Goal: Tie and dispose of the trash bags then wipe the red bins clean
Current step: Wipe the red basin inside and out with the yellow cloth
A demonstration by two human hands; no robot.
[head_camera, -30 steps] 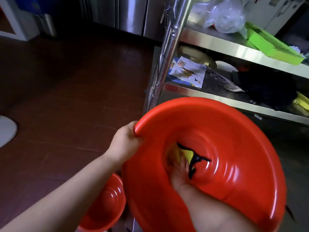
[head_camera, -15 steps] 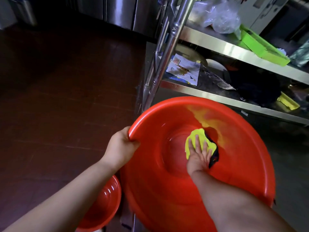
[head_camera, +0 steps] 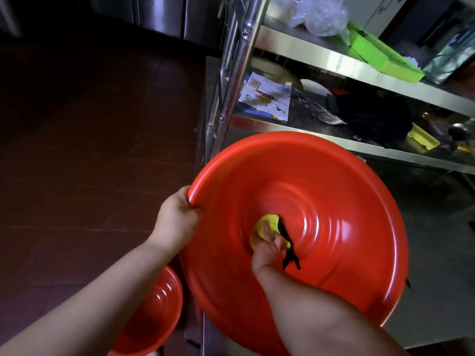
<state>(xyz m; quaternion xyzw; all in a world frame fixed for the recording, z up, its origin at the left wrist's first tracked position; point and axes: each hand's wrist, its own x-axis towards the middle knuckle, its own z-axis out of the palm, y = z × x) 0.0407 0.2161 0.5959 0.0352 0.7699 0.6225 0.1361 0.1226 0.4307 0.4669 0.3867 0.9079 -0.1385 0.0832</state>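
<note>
Red plastic basin (head_camera: 321, 201), large, tilted up on edge in front of a steel shelf rack, inside facing the camera. Left hand (head_camera: 177, 219) has its grip curled round the basin's left rim, thumb side inward. Right hand (head_camera: 267, 250) is down at the ringed bottom of the basin, fingers (head_camera: 268, 231) spread and pressing a yellow cloth (head_camera: 267, 219) against the plastic; a black strip of the cloth (head_camera: 289, 250) trails just right of the hand. That grip looks flat on the cloth, not wrapped around it.

Second red basin (head_camera: 154, 312), smaller, sits low at bottom left, partly behind the left forearm.

Floor (head_camera: 90, 150) is dark reddish-brown tile, dim. Steel rack upright (head_camera: 232, 80) runs up the middle. Lower shelf (head_camera: 321, 129) carries a printed paper sheet (head_camera: 267, 97), a clear plastic wrapper (head_camera: 321, 111), a dark bundle and a yellow item (head_camera: 424, 138). Upper shelf (head_camera: 334, 61) holds a crumpled clear plastic bag (head_camera: 318, 14) and a bright green tray (head_camera: 380, 55). Stainless cabinet fronts (head_camera: 164, 14) line the back wall at top left.
</note>
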